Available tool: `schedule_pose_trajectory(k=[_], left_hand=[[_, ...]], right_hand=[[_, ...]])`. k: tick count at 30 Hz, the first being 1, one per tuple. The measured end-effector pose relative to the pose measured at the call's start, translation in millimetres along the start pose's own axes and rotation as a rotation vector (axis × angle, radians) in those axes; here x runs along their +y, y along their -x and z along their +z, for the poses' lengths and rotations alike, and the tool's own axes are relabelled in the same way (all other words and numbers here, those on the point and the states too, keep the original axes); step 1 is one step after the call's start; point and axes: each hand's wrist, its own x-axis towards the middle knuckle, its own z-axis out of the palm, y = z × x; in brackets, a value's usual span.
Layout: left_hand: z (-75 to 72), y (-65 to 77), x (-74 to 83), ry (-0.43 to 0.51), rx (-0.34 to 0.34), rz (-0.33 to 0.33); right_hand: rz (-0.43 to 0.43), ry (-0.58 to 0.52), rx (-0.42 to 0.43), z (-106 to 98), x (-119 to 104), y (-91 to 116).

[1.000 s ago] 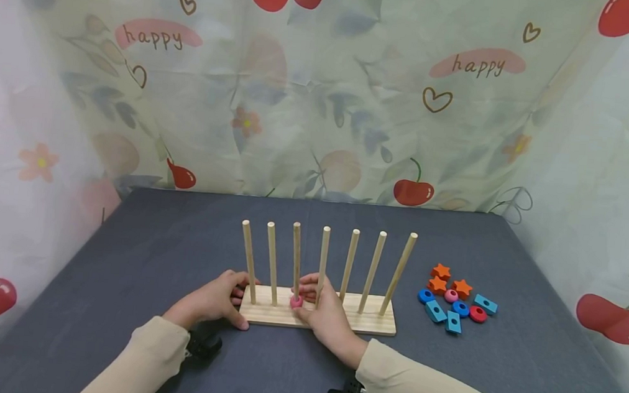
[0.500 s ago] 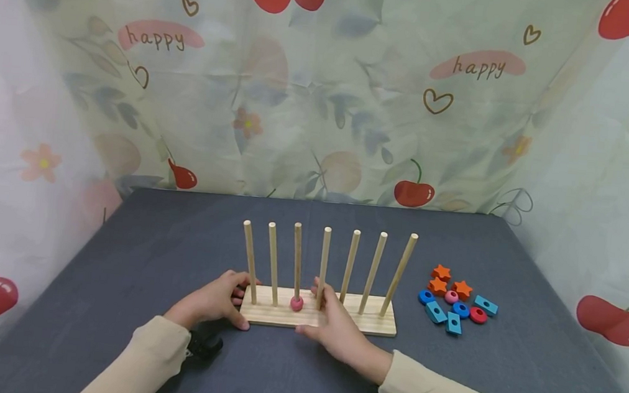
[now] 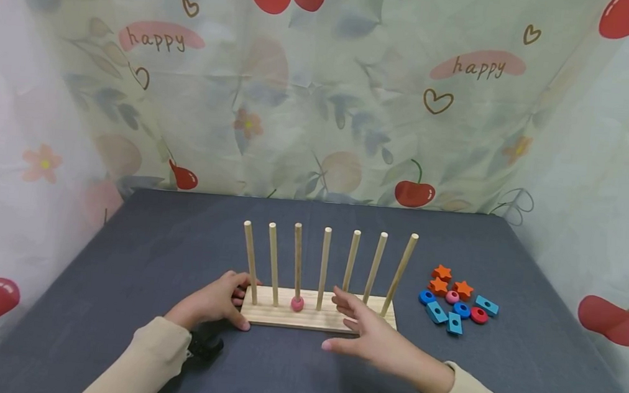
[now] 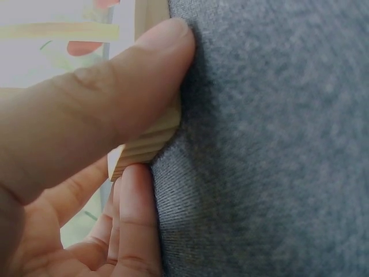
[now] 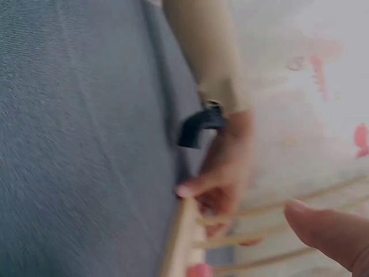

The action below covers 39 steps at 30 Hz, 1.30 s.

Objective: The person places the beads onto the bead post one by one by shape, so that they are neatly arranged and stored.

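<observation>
A wooden peg rack with several upright pegs stands on the table. One round pink bead sits at the foot of the third peg from the left. My left hand grips the rack's left end; in the left wrist view the thumb lies along the front side and the fingers touch the end. My right hand is in front of the rack's right half, fingers apart and holding nothing. In the blurred right wrist view, its thumb shows beside the pegs.
On the table to the right of the rack lies a loose group: orange stars, blue rings, a red ring, another pink bead and light-blue blocks. A patterned curtain hangs behind the dark tabletop.
My right hand has let go of the pink bead at the third peg and moved right and toward me, its fingers spreading. My left hand stays on the rack's end.
</observation>
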Motion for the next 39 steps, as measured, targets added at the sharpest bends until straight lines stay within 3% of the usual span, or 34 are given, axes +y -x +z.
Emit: schedule_pose_trajectory(k=[6,15,19,24,32,35,39], left_hand=[[0.0,0.2,0.7,-0.007,-0.002,-0.009],[-0.4,0.4,0.7,-0.013,0.0,-0.011],[-0.1,0.0,-0.1,-0.013,-0.001,-0.007],[0.2,-0.1,-0.3,-0.002,0.002,-0.001],[0.5,-0.1,0.3,-0.004,0.003,-0.006],[0.7,-0.5,0.3,-0.016,0.004,-0.005],[1.2,0.0,1.1,-0.029,0.007,-0.005]], right_hand=[[-0.014,0.001,-0.015,-24,-13,23],[-0.192,0.09,0.065,-58,-21,51],[-0.276,0.064,0.132,-74,-19,59],[-0.358,0.099,0.307,-94,-11,62],[-0.247,0.141,0.571,-124,13,55],[-0.219,0.147,0.597,-134,27,49],[-0.118,0.217,0.589,-149,44,43]])
